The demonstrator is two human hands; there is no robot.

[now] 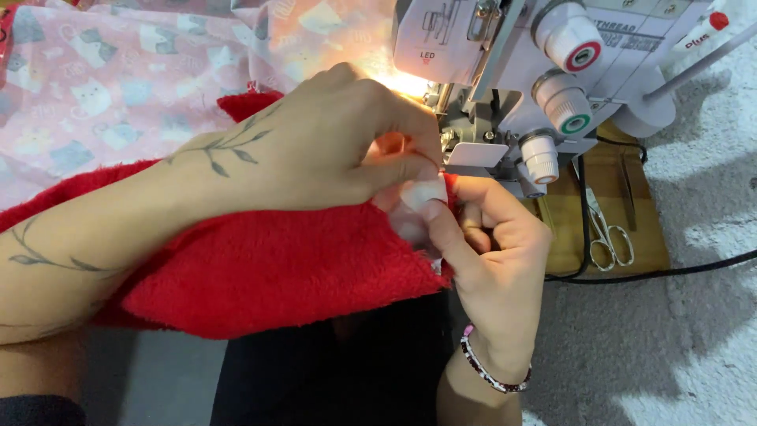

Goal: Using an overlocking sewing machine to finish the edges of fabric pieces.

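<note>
Head view, looking straight down at my work: my left hand (331, 142) lies across the red fleece fabric (268, 268), fingers curled in tight, thumb and fingertips pinching the fabric's edge right at the front of the sewing machine (536, 71). A leafy vine tattoo runs along that forearm and up onto the back of the hand. My right hand (493, 260) comes up from below, knuckles folded, thumb pressed up against the same edge, so both hands meet at one spot just beside the machine's presser area. Between my fingertips there's a small white piece (424, 192); I can't tell whether it's tape, a label or a bit of lining. On my right wrist sits a beaded bracelet (493, 377).

The red fleece spreads from that pinched corner off to the left, draped under my left forearm and over something dark below. Behind it, up at the top left, lies a pink fabric printed with cats (102, 87), partly tucked under the red one. The machine's lamp glows bright just above my left knuckles.

The machine itself is white, with three round tension dials (561, 99) down its front, ringed red, green and pale. To the right of it, a pair of small silver scissors (607, 233) rests on a wooden board (639, 237), well apart from my hands, and a black cable (670, 272) crosses the grey carpet (694, 355).
</note>
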